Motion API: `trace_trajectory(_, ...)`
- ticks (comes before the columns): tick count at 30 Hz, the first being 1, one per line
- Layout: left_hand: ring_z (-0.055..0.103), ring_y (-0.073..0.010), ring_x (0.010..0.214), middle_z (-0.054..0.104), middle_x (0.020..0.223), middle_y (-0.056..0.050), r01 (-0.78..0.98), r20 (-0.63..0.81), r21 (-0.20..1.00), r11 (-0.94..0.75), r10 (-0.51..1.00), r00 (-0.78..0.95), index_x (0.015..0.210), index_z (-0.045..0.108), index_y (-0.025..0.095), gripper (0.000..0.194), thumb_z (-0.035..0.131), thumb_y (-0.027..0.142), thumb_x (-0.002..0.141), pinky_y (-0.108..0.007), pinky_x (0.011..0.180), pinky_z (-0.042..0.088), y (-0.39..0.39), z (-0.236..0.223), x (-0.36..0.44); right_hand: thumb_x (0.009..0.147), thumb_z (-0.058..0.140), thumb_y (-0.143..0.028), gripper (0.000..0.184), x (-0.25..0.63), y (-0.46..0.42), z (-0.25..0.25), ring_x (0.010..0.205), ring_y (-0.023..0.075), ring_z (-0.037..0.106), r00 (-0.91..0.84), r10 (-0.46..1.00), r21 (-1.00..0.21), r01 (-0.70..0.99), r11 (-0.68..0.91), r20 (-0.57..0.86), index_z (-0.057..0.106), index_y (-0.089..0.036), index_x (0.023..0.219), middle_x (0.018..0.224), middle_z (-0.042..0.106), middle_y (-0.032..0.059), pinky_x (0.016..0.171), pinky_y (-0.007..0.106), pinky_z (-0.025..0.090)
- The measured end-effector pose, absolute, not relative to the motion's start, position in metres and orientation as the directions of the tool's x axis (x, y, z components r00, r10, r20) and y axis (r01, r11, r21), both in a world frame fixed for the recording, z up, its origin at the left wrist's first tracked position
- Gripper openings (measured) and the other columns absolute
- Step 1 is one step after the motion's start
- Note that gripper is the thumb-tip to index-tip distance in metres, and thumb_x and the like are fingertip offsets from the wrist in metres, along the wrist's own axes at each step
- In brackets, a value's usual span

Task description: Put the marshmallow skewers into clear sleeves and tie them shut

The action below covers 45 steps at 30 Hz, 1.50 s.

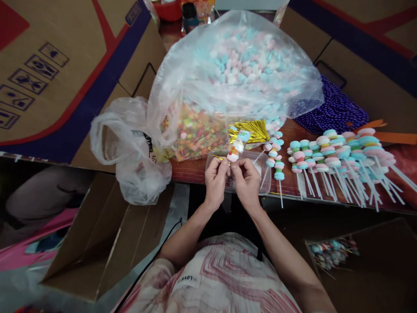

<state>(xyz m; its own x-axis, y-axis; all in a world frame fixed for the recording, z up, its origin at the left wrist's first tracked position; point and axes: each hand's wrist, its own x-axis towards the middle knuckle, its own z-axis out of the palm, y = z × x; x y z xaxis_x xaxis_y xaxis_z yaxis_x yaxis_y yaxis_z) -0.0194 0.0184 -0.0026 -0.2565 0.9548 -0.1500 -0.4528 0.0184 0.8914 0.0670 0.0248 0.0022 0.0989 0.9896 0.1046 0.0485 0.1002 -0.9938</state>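
Note:
A marshmallow skewer (237, 147) in a clear wrapper points away from me, with white, blue, orange and pink pieces. My right hand (246, 180) is closed in a pinch at its near end. My left hand (215, 180) is closed beside it, thumb and finger pinching a gold twist tie (219, 157) against the wrapper's neck. The fingers hide the lower stick. Below the hands sits a clear plastic tub (265, 184) with white sticks in it. Just beyond, a packet of gold twist ties (250, 129) lies on the table.
Behind are a large bag of pink and blue marshmallows (241, 65) and a bag of colourful candies (198, 134). Unwrapped skewers (335, 152) are heaped at the right. Large cartons (74, 65) flank the table. Wrapped skewers (334, 252) lie in a box at lower right.

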Motion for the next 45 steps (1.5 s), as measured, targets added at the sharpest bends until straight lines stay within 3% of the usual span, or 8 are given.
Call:
trace_trajectory(4, 0.019, -0.0016, 0.042, 0.037, 0.054, 0.010, -0.688, -0.348, 0.666, 0.287, 0.936, 0.054, 0.073, 0.049, 0.018, 0.043, 0.085, 0.041, 0.078, -0.016, 0.040, 0.014, 0.020, 0.015, -0.030, 0.092, 0.063, -0.040, 0.023, 0.076, 0.026, -0.006, 0.066, 0.0124, 0.050, -0.018, 0.999, -0.996, -0.073, 0.043, 0.045, 0.054, -0.022, 0.081, 0.074, 0.054, -0.0030, 0.061, 0.025, 0.043)
trace_trajectory(9, 0.016, -0.0023, 0.039, 0.033, 0.052, 0.011, -0.665, -0.465, 0.465, 0.585, 0.800, 0.379, 0.079, 0.054, 0.018, 0.026, 0.078, 0.026, 0.085, -0.015, 0.037, 0.012, 0.021, 0.027, -0.046, 0.095, 0.062, -0.047, 0.029, 0.097, 0.031, 0.003, 0.065, 0.0128, 0.046, -0.224, 0.970, -0.995, 0.006, 0.098, 0.094, 0.051, -0.023, 0.082, 0.078, 0.049, -0.0020, 0.058, 0.026, 0.040)
trace_trajectory(15, 0.035, -0.0060, 0.046, 0.049, 0.056, 0.007, -0.474, -0.262, 0.851, 0.227, 0.965, -0.009, 0.089, 0.061, 0.020, 0.031, 0.081, 0.042, 0.083, -0.017, 0.045, 0.026, 0.013, 0.011, -0.033, 0.097, 0.053, -0.027, 0.018, 0.096, 0.030, 0.003, 0.065, 0.0145, 0.044, -0.191, 0.944, -0.905, 0.285, 0.315, 0.268, 0.042, -0.025, 0.083, 0.073, 0.046, -0.0030, 0.061, 0.030, 0.036)
trace_trajectory(19, 0.061, -0.0124, 0.080, 0.070, 0.086, -0.002, -0.192, -0.014, 0.981, -0.023, 0.981, -0.193, 0.092, 0.075, 0.019, 0.015, 0.076, 0.034, 0.087, -0.022, 0.073, 0.048, 0.007, 0.004, -0.027, 0.094, 0.050, -0.023, 0.009, 0.092, 0.028, -0.001, 0.067, 0.0155, 0.046, -0.132, 0.964, -0.898, 0.352, 0.263, 0.230, 0.045, -0.024, 0.087, 0.076, 0.050, -0.0020, 0.062, 0.030, 0.037)
trace_trajectory(25, 0.042, -0.0052, 0.051, 0.057, 0.063, 0.004, -0.456, -0.266, 0.868, 0.196, 0.959, -0.094, 0.083, 0.074, 0.016, 0.026, 0.086, 0.038, 0.076, -0.018, 0.047, 0.031, 0.018, 0.000, -0.031, 0.099, 0.050, -0.025, 0.016, 0.095, 0.026, 0.005, 0.060, 0.0136, 0.050, -0.140, 0.972, -0.902, 0.365, 0.228, 0.189, 0.050, -0.024, 0.084, 0.068, 0.054, -0.0039, 0.059, 0.028, 0.040)
trace_trajectory(31, 0.027, 0.0011, 0.041, 0.047, 0.056, 0.008, -0.688, -0.452, 0.604, 0.402, 0.884, 0.120, 0.075, 0.064, 0.014, 0.037, 0.094, 0.032, 0.064, -0.013, 0.039, 0.017, 0.028, 0.008, -0.034, 0.102, 0.049, -0.019, 0.028, 0.108, 0.027, -0.003, 0.101, 0.0226, 0.070, -0.252, 0.797, -0.584, 0.567, 0.581, 0.549, 0.074, -0.025, 0.112, 0.112, 0.075, 0.0105, 0.086, 0.037, 0.054)
trace_trajectory(36, 0.029, 0.0011, 0.040, 0.046, 0.057, 0.009, -0.733, -0.469, 0.506, 0.454, 0.858, 0.208, 0.075, 0.060, 0.015, 0.033, 0.090, 0.028, 0.071, -0.012, 0.039, 0.019, 0.020, 0.012, -0.031, 0.100, 0.057, -0.024, 0.021, 0.115, 0.033, -0.008, 0.093, 0.0234, 0.070, -0.340, 0.724, -0.441, 0.616, 0.653, 0.600, 0.075, -0.028, 0.109, 0.102, 0.078, 0.0085, 0.083, 0.040, 0.053)
trace_trajectory(45, 0.068, -0.0147, 0.081, 0.069, 0.086, -0.003, -0.694, -0.388, 0.595, 0.404, 0.901, 0.192, 0.087, 0.071, 0.018, 0.027, 0.074, 0.045, 0.091, -0.024, 0.067, 0.053, 0.026, 0.016, -0.030, 0.101, 0.047, -0.024, 0.020, 0.084, 0.020, 0.008, 0.079, 0.0208, 0.060, -0.024, 0.851, -0.704, 0.549, 0.450, 0.525, 0.057, -0.024, 0.083, 0.081, 0.065, 0.0048, 0.075, 0.037, 0.046)
